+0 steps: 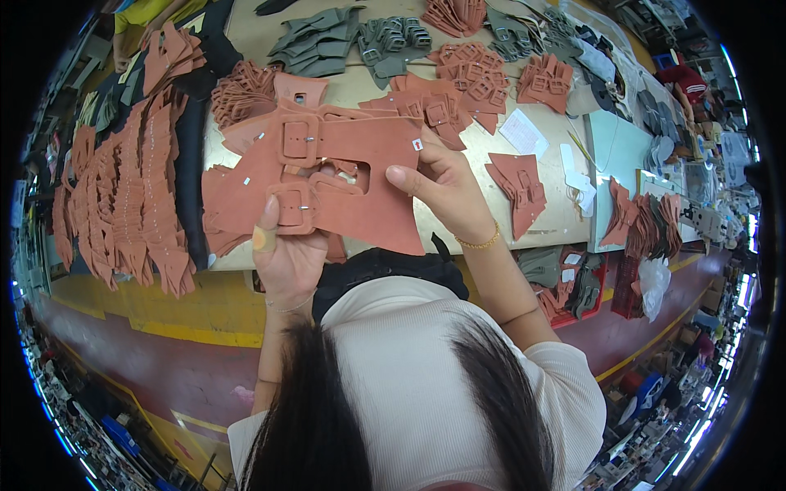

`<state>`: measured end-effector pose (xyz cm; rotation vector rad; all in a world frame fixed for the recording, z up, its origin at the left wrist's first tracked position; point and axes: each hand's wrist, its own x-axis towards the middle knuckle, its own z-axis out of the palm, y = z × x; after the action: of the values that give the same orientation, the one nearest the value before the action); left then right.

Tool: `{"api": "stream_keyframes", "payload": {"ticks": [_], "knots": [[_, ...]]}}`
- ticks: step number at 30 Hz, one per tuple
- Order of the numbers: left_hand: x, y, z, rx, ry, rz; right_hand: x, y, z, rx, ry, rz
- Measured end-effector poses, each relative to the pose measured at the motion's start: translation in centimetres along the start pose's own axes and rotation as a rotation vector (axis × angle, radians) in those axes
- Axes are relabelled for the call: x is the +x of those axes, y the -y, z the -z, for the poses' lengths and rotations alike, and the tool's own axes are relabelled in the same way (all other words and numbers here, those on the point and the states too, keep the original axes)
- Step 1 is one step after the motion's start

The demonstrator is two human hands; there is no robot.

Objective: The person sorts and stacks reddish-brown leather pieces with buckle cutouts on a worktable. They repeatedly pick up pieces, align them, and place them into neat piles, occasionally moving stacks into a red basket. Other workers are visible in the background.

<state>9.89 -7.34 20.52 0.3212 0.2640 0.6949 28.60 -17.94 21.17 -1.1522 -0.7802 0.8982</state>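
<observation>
Gripping rust buckle-strap panel [327,176]: left hand [286,250] pinches 7 o'clock edge, right hand [442,188] pinches 3 o'clock. Floppy stack; loose pinch could drop layers onto desk [491,221].

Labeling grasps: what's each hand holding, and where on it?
Both hold one rust-brown buckled piece: left hand pinches its lower edge by the lower buckle, right hand its right edge near the top.

small white sticker [417,145] on rust piece | white paper slip [522,132] on table
</observation>
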Motion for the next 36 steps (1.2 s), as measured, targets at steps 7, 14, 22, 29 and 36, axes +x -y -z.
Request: {"api": "stream_keyframes", "payload": {"ticks": [7, 14, 22, 29, 36], "knots": [[0.0, 0.0, 0.1, -0.012, -0.032, 0.009, 0.0, -0.2, 0.0, -0.039, -0.001, -0.018], [0.1, 0.1, 0.9, -0.072, -0.046, 0.017, -0.7, 0.3, -1.8, -0.817, -0.210, 0.590], [0.1, 0.3, -0.1, -0.065, 0.011, 0.034, -1.2, 0.5, -2.8, -0.930, -0.171, 0.881], [0.1, 0.2, -0.1, -0.080, 0.001, 0.051, -1.4, 0.6, -2.9, -0.929, -0.160, 0.866], [-0.1, 0.2, 0.4, -0.144, -0.049, 0.027, -1.6, 0.7, -2.5, -0.809, -0.158, 0.697]]}}
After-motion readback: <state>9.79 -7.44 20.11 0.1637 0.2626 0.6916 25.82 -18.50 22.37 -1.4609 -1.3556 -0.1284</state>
